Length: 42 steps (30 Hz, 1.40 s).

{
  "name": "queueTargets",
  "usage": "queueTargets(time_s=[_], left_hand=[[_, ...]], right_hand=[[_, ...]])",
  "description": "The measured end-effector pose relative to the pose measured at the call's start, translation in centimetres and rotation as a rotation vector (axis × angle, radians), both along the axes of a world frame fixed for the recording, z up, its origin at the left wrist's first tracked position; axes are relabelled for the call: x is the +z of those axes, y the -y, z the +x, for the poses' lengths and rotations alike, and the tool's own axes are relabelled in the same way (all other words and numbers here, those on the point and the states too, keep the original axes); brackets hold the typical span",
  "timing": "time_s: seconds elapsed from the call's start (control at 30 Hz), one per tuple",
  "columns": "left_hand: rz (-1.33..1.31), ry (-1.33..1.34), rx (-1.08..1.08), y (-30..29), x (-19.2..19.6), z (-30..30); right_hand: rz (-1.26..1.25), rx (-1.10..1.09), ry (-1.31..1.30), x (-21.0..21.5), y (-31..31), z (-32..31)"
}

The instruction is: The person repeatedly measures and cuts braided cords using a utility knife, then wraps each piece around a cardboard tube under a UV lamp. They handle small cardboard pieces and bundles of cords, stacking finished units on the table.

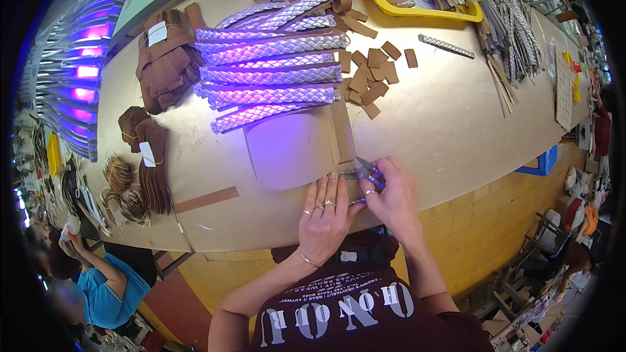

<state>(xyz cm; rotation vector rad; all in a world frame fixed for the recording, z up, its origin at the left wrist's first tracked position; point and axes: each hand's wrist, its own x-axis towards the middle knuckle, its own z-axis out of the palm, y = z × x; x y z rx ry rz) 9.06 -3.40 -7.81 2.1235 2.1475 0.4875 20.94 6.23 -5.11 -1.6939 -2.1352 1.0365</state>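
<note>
The right hand (393, 197) is grasping a small cutting tool (365, 165), its fingers curling around the handles while the blades are pointing toward the upper left. The left hand (329, 215) is extending its fingers flat, side by side, over a grey strip (349, 175); the thumb is reaching toward the right hand, and whether it is pinching anything cannot be told. The strip is lying at the lower centre of the frame, partly hidden between the hands, just beside the lower right edge of a tan panel (287, 150). It is probably behaving as a light, flexible, slightly slick piece, its cut end being prone to fraying; holding is best being done flat, close behind the end, with fingertips staying clear of the blades. Farther out, a pile of braided strips (274, 49) is resting above the panel, small brown pieces (375, 58) are lying to its right, brown strap bundles (166, 65) are occupying the left, and a yellow tray (427, 13) is standing at the upper right.
</note>
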Motion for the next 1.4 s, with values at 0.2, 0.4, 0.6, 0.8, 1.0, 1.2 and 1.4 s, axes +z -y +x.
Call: queueTargets(time_s=[0.2, 0.4, 0.6, 0.8, 1.0, 1.2, 1.4], left_hand=[[0.005, -0.08, -0.015, 0.0, -0.2, 0.4], [0.034, -0.165, -0.026, -0.2, -0.4, 0.5], [0.039, -0.165, -0.028, -0.2, -0.5, 0.6], [0.024, -0.16, -0.041, 0.0, -0.7, 0.3], [0.027, -0.151, -0.049, 0.2, -0.8, 0.4], [0.012, -0.148, -0.068, 0.2, -0.8, 0.4], [0.017, -0.136, -0.07, 0.2, -0.9, 0.4]], right_hand=[[0.078, 0.005, -0.022, -0.7, 0.5, 0.2], [-0.04, -0.27, -0.286, -1.6, 0.6, 0.8], [-0.045, -0.165, -0.248, 0.1, 0.7, 2.8], [0.208, 0.069, -0.185, -0.4, 2.1, 1.9], [0.046, -0.137, -0.162, -0.1, 1.3, 1.2], [0.001, -0.148, -0.001, 0.2, 1.1, -0.1], [-0.038, -0.166, -0.066, 0.0, 0.9, 0.3]])
